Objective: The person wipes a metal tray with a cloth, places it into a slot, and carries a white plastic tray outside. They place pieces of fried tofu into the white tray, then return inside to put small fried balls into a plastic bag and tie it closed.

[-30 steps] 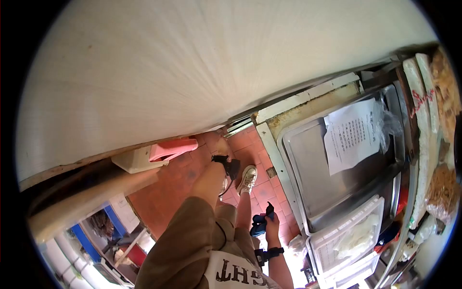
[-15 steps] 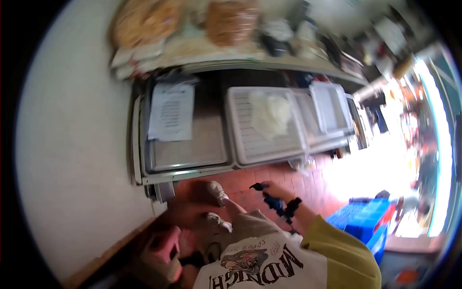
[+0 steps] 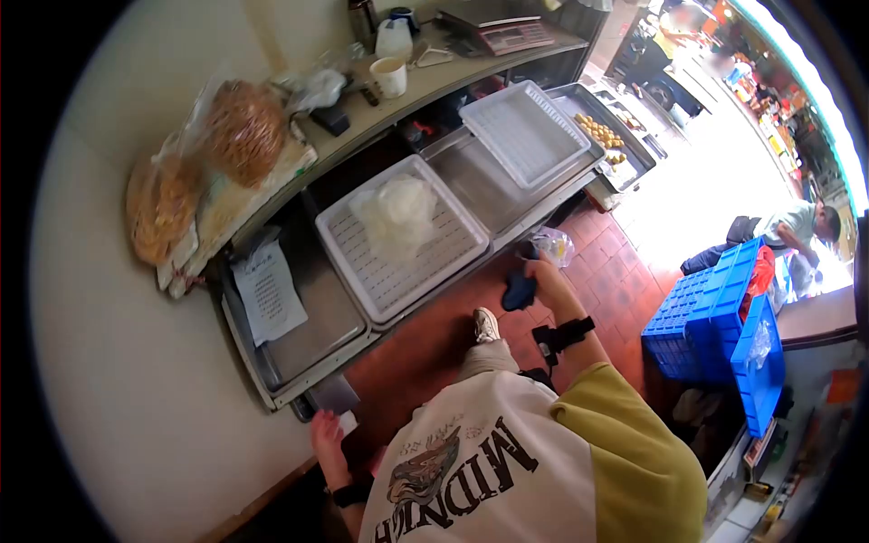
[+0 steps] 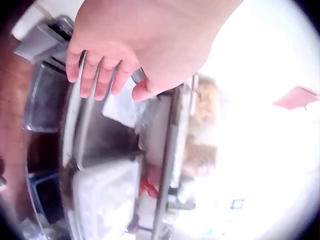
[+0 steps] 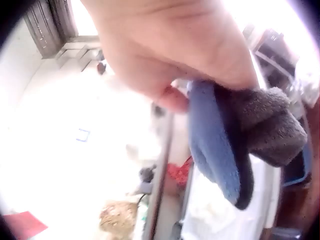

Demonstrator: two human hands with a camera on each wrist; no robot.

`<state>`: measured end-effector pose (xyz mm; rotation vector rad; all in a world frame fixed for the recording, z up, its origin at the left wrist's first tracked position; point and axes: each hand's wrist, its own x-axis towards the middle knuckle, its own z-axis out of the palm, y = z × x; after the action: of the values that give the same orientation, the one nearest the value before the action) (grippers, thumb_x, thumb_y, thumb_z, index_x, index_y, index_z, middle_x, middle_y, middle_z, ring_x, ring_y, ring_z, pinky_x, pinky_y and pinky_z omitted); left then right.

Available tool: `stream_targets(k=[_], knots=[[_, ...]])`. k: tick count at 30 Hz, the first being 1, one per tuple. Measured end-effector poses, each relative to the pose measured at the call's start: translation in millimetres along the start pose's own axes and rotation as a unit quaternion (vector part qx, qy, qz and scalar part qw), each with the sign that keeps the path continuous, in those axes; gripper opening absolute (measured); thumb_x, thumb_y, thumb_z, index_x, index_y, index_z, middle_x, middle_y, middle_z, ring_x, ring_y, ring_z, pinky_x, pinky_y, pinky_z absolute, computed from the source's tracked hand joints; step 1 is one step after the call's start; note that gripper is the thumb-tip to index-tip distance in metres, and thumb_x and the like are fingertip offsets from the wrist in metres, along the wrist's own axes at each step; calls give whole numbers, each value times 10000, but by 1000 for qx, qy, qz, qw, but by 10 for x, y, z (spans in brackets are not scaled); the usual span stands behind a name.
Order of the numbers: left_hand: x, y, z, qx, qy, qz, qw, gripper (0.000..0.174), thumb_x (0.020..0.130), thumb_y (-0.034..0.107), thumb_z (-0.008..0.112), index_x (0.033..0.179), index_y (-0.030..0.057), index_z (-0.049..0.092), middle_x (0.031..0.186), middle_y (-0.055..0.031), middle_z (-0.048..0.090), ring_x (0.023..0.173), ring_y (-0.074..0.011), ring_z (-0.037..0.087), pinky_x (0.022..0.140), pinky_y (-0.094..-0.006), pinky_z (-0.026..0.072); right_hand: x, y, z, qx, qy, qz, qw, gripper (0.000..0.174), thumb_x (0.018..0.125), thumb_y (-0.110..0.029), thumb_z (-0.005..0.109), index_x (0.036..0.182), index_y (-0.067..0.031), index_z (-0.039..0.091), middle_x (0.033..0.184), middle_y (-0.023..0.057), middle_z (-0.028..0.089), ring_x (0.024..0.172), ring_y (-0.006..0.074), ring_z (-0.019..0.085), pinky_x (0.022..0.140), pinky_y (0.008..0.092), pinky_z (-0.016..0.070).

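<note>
Red tiles [image 3: 602,271] cover the floor in the middle of the head view, below a slanting row of trays: a printed sheet [image 3: 270,294] lies in the left metal tray [image 3: 312,353], beside a white tray [image 3: 362,285] holding a pale bundle [image 3: 398,213]. Right of centre, the right hand [image 3: 546,276] holds dark blue cloth [image 3: 519,292] above the floor; the left hand [image 3: 328,443] is at lower left. Left wrist view: the fingers [image 4: 88,77] extend, slightly spread, holding nothing. Right wrist view: the hand grips the blue-and-grey cloth, hanging right of centre; most fingers are hidden.
</note>
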<state>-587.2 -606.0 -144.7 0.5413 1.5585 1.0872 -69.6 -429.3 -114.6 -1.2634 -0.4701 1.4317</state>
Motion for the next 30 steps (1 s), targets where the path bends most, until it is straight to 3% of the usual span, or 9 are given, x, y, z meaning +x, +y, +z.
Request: stream_targets(k=[4, 6, 8, 13, 15, 19, 22, 25, 30], knots=[[284, 933, 1594, -211, -171, -58, 960, 553, 918, 484, 406, 1356, 147, 376, 1312, -119, 458, 1251, -249, 395, 1007, -441, 312, 75, -649, 598, -19, -261, 72, 962, 511, 757, -103, 567, 1245, -100, 416, 1191, 125, 430, 1075, 288, 477, 821, 432, 478], [443, 1231, 2760, -400, -459, -105, 786, 529, 937, 459, 380, 1358, 139, 372, 1291, -148, 471, 1241, -266, 410, 1010, -461, 316, 15, -1257, 796, -156, -360, 72, 917, 464, 846, -222, 558, 1283, -109, 450, 1381, 116, 346, 1214, 260, 407, 967, 383, 372], [556, 1300, 3448, -359, -290, -156, 873, 456, 929, 316, 484, 1328, 117, 390, 1131, -141, 543, 1103, -284, 510, 956, -461, 399, 498, -1124, 530, -194, -342, 41, 919, 526, 876, -228, 550, 1353, -119, 357, 1335, 77, 406, 1208, 213, 402, 931, 362, 400], [1027, 1226, 4120, -209, -264, -81, 938, 289, 909, 242, 553, 1121, 54, 494, 906, -87, 582, 732, -191, 597, 614, -289, 495, 1108, -1139, 132, -231, -274, 107, 927, 632, 880, -214, 588, 1423, -127, 276, 1351, 50, 410, 1242, 200, 373, 940, 369, 400], [1160, 1134, 4387, -164, -237, -92, 953, 272, 910, 292, 553, 1052, 61, 530, 792, -32, 562, 518, -129, 549, 402, -259, 422, 1022, -1123, 177, -291, -331, -107, 891, 612, 815, -193, 662, 1359, -120, 391, 1465, 138, 241, 1251, 266, 365, 968, 411, 365], [1163, 1131, 4719, -85, -264, -73, 958, 588, 905, 589, 366, 1128, 63, 507, 865, -93, 612, 750, -193, 618, 637, -300, 513, 1029, -1146, 576, -434, -401, -301, 749, 536, 816, -187, 651, 1301, -88, 444, 1406, 181, 324, 1197, 360, 416, 901, 401, 433], [1317, 1384, 4736, -369, -373, -271, 807, 756, 846, 702, 304, 1248, 80, 460, 1345, -167, 412, 1228, -305, 413, 1048, -428, 295, 1508, -1001, 642, -439, -308, -287, 793, 210, 827, -101, 565, 1022, -28, 592, 956, 133, 625, 932, 351, 563, 802, 389, 471], [1281, 1677, 4597, -448, -415, -261, 748, 744, 853, 680, 320, 1303, 94, 409, 1386, -188, 362, 1230, -349, 405, 1055, -461, 282, 2076, -741, 694, -367, -146, -228, 890, 149, 832, -75, 515, 942, -14, 595, 872, 122, 615, 784, 271, 593, 729, 373, 474], [1791, 1465, 4165, -286, -331, -164, 884, 643, 913, 472, 444, 1416, 116, 261, 1391, -232, 342, 1228, -382, 407, 997, -482, 349, 3019, -1503, 1292, 20, -12, -118, 993, 123, 829, -98, 490, 911, -49, 567, 828, 54, 590, 762, 183, 574, 732, 309, 469]])
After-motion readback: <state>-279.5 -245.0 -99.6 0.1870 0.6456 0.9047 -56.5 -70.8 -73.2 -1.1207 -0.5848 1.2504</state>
